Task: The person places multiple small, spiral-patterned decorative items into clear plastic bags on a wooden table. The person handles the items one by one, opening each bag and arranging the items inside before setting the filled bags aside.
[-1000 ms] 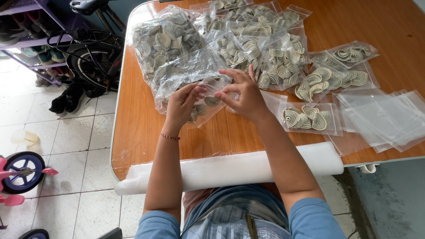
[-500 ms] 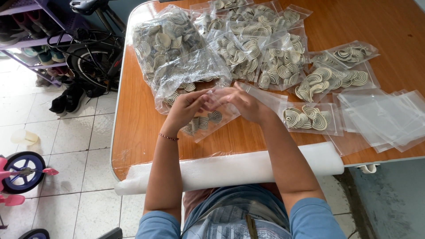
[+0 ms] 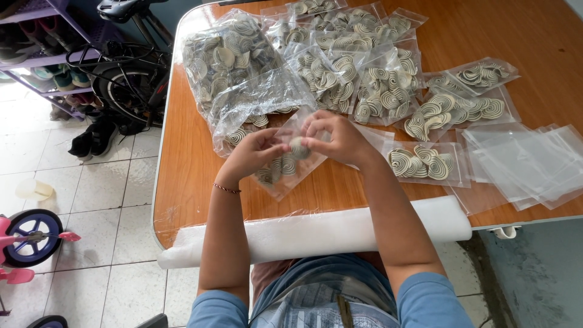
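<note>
Both hands over table [image 3: 522, 36] near front edge. Left hand [image 3: 252, 155] and right hand [image 3: 337, 138] pinching one spiral disc [image 3: 298, 147] between fingertips, fingers narrow, above small clear bag [image 3: 280, 173] with more discs. Big bag [image 3: 234, 67] just behind. Empty bags [image 3: 528, 164] stacked right. White roll [image 3: 316, 234] along edge.

head view, steep downward, close over table [image 3: 522, 36]

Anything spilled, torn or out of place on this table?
Nothing stands out. Both hands, left and right, pinch one striped spiral piece over a clear bag; the filled bags look intact.
</note>
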